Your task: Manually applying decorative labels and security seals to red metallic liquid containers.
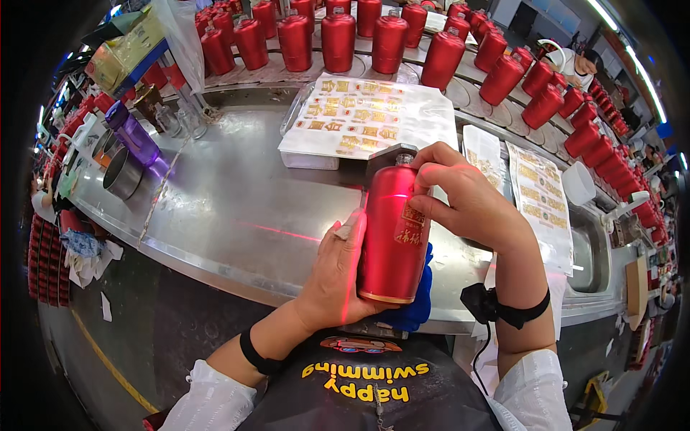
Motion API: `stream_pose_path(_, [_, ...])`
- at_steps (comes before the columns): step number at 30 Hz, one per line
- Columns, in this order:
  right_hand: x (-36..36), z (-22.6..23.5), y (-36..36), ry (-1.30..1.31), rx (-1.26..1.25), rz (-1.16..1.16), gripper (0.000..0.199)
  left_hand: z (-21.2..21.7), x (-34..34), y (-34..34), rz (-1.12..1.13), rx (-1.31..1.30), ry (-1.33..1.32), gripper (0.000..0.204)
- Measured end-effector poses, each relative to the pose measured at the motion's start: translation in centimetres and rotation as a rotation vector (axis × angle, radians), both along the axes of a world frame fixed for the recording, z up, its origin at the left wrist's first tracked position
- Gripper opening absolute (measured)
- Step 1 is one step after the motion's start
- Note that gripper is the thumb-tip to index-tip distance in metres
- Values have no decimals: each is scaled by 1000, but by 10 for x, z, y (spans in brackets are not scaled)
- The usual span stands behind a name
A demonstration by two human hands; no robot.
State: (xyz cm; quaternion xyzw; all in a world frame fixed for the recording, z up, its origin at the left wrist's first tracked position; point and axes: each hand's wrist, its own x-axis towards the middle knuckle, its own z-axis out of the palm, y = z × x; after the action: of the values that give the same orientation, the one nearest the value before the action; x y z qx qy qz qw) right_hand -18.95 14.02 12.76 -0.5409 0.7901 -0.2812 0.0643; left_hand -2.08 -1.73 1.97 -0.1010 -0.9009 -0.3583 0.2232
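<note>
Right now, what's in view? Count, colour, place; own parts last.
Held bottle: one, red, centre
Other bottles: dozens, red, far side and both edges
Workbench: one, silver, across middle
Sheet stack: one, white with gold, workbench's far side
Separate sheets: at least two, white with gold, right of stack
Cloth: one, blue, by held bottle's base
Water bottle: one, purple, left
Pot: one, silver, near water bottle
Sink: one, silver, right
Tub: one, white, by sink
Left hand: one, bare, cradling held bottle
Right hand: one, bare, at its upper right side
</note>
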Motion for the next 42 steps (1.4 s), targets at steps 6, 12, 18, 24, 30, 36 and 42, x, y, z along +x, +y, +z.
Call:
stream_pose_path(6, [2, -7, 2, -26, -45, -43, 19, 13, -11, -17, -295, 305, -135, 110])
stream_pose_path(12, [11, -19, 1, -21, -278, -134, 14, 5, -63, 4, 11, 611, -83, 85])
stream_pose_path(18, [56, -57, 22, 196, -406, -296, 40, 6, -61, 0, -72, 780, -152, 81])
stream_pose_path(24, [63, -69, 24, 181, -470, -351, 40, 17, -55, 8, -105, 879, -185, 80])
stream_pose_path(30, [61, -70, 27, 181, -387, -305, 46, 8, -51, 5, -105, 860, -203, 82])
stream_pose_path(36, [49, -67, 31, 175, -381, -210, 48, 8, -60, 4, -108, 956, -285, 88])
stream_pose_path(42, [53, -69, 31, 166, -374, -225, 52, 7, -60, 4, -143, 947, -284, 91])
